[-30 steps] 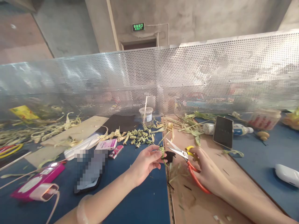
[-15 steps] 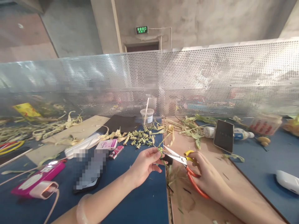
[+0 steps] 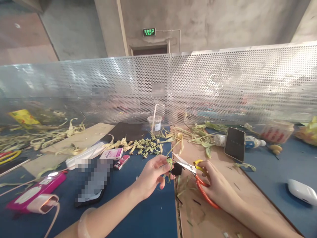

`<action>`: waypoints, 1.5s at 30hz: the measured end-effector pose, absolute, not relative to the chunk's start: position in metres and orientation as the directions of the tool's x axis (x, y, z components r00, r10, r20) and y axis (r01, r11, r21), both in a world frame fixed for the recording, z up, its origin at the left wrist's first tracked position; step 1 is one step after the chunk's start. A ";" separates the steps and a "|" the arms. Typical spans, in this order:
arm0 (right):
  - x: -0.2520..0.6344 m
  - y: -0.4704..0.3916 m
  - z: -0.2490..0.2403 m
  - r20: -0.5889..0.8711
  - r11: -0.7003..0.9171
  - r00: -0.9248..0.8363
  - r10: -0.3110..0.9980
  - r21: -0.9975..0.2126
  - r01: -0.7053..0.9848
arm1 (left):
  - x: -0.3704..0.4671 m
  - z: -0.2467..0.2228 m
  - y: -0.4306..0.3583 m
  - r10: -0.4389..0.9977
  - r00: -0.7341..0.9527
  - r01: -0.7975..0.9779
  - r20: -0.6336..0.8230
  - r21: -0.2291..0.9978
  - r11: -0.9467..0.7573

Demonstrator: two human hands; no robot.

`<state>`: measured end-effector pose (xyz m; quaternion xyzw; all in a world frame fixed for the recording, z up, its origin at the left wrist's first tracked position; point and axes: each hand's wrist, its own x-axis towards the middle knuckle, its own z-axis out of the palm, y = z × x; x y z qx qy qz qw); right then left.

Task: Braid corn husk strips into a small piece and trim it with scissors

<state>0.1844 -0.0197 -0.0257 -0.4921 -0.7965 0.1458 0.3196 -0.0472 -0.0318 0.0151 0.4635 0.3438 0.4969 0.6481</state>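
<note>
Between the thumb and fingers of my left hand (image 3: 155, 175) is a small green plant knot (image 3: 169, 161), with thin strands hanging below it. My right hand (image 3: 218, 183) grips scissors (image 3: 186, 164) with one yellow and one orange handle loop. The blades are parted and point left, their tips close beside the knot. Beyond my left hand, a pile of small green knots (image 3: 146, 146) lies on the blue table (image 3: 138, 215). Long pale leaf strips (image 3: 179, 140) lie just past the scissors.
A lidded plastic cup (image 3: 155, 124) with a straw stands at the perforated metal screen (image 3: 148, 79). Phones, a pink power bank (image 3: 41, 191) and small boxes are on the left. Brown board (image 3: 210, 211), a phone (image 3: 234, 144), a bottle and a white case (image 3: 302, 191) are on the right.
The view has shifted slightly. My left fingers have turned the knot a little, and more of its hanging strands show. The scissor blades look a little closer together.
</note>
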 end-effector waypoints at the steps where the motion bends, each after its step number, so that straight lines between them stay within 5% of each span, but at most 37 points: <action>1: 0.184 -0.020 -0.026 0.361 0.471 -0.313 0.878 -0.542 0.696 | -0.047 0.015 -0.032 0.963 0.268 -0.321 0.014 0.944 0.076; 18: 0.190 -0.010 -0.032 0.537 0.525 -0.319 0.781 -0.287 0.802 | -0.051 0.014 -0.028 0.937 0.345 -0.448 -0.049 0.869 0.210; 45: 0.190 -0.019 -0.022 0.632 0.574 -0.403 0.662 -0.081 0.815 | -0.052 0.010 -0.030 0.891 0.452 -0.397 -0.045 0.884 0.246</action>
